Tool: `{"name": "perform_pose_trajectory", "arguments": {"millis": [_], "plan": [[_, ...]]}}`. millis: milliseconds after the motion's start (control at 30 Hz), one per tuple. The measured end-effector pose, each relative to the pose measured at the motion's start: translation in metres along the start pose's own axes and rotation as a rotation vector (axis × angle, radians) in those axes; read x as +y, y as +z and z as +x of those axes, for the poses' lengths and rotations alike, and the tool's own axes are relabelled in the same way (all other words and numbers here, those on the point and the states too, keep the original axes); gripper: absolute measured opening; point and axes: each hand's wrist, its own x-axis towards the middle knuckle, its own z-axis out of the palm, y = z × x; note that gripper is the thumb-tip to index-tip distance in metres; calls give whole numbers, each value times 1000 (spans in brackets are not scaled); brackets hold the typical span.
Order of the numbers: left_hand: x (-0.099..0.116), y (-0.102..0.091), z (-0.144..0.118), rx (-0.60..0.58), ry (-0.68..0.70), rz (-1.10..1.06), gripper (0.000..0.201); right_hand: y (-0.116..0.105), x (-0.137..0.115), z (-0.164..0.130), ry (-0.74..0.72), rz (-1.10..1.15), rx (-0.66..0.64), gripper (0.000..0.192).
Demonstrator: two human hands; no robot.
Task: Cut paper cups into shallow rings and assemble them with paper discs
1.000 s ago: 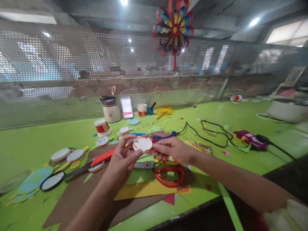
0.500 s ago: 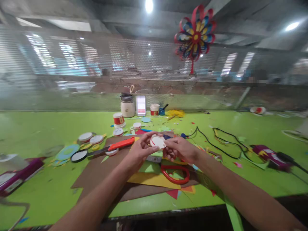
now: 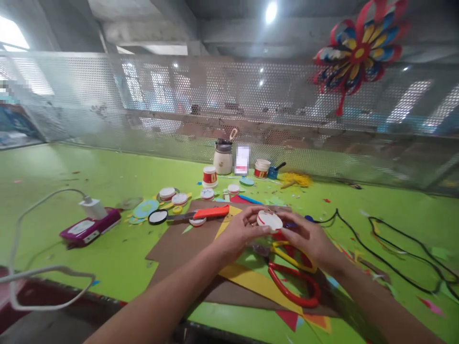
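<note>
A round white lid [image 3: 270, 221] with a red stripe on its edge is held above the brown sheet [image 3: 172, 248]. My left hand [image 3: 238, 234] grips its left side between thumb and fingers. At the lid's right edge my right hand [image 3: 311, 236] also has hold of it, thumb in front and fingers curled behind. Beneath my hands lie scissors [image 3: 299, 286] with red handles and another yellow-handled tool [image 3: 292, 255], partly covered by my right hand. An orange utility knife [image 3: 211, 211] rests on the sheet to the left of my hands.
Several similar white lids [image 3: 180, 198] lie to the left, near a magnifier-like black ring [image 3: 158, 217]. Red-and-white tubs [image 3: 210, 177], a jug [image 3: 223, 160] and a phone [image 3: 242, 160] stand behind. A black cord [image 3: 394, 239] runs right; a purple power strip [image 3: 91, 228] sits left.
My view has swung to the left, so the table's things appear farther right. The right fingers, earlier pinched at the lid's edge, now spread along its right side. The lid stays in my hands.
</note>
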Motion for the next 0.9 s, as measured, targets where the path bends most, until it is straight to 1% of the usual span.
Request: {"name": "perform_pose_trajectory", "arguments": {"millis": [133, 267, 400, 500, 600, 667, 800, 900], "plan": [[-4, -3, 1, 20, -42, -52, 63, 10, 3, -6, 4, -70, -14, 43], [-9, -6, 4, 27, -90, -95, 55, 16, 9, -8, 8, -149, 26, 44], [-10, -3, 1, 29, -122, -139, 54, 22, 10, -10, -97, -283, 98, 49], [-7, 3, -3, -15, -147, -168, 54, 24, 9, -12, -161, -311, 143, 51], [-4, 7, -6, -62, -170, -217, 57, 25, 8, -16, -193, -246, 166, 51], [-4, 7, -6, -73, -169, -240, 58, 26, 7, -19, -190, -167, 172, 48], [-7, 5, -7, -100, -161, -249, 61, 30, 4, -22, -128, 22, 174, 47], [-9, 5, -6, -157, -182, -262, 75, 28, -1, -21, -54, 150, 172, 46]]}}
